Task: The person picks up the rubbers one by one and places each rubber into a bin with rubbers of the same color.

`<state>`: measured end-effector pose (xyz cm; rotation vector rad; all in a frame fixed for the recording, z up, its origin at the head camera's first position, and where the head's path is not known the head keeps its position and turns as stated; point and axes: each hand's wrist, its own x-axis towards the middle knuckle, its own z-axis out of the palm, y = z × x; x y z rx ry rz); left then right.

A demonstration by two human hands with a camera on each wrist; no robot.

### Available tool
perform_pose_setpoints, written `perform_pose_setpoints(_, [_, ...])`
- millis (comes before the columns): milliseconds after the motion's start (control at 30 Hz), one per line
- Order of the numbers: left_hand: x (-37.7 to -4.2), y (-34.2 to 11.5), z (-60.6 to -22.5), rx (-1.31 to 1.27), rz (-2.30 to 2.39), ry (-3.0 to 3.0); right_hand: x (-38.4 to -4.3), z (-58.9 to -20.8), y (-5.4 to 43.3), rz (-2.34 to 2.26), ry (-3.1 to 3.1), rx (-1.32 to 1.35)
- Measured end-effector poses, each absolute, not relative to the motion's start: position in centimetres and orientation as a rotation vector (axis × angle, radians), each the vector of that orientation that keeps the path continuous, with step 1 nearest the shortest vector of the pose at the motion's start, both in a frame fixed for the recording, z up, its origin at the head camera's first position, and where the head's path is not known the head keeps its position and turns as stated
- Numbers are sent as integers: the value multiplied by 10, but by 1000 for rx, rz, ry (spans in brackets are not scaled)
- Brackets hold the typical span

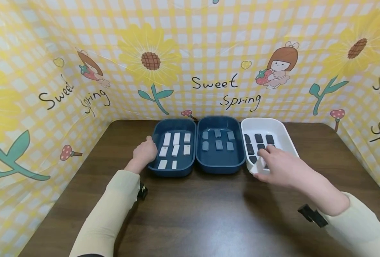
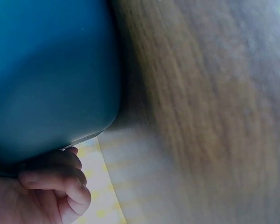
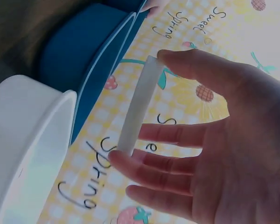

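My right hand pinches a white rectangular block between thumb and fingertips. It holds the block tilted over the front left corner of a white bin, which has dark blocks laid in rows. Some of those blocks are hidden by the hand. At the left rim of the left blue bin, my left hand has its fingers curled against the edge; the left wrist view shows these fingers at the rim. White blocks of differing widths lie in rows inside that bin.
Between these two stands a middle blue bin with several grey-blue blocks in two rows. All three bins sit side by side at the back of a brown wooden table. A yellow checked cloth hangs close behind them.
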<state>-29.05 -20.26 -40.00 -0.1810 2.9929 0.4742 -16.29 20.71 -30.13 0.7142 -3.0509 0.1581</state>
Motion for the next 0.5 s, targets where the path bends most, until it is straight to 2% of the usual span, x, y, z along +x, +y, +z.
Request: perform_pose_setpoints(500, [-288,-202,-396,-183,480,2979,-216,-311,134,357,-2995,1036])
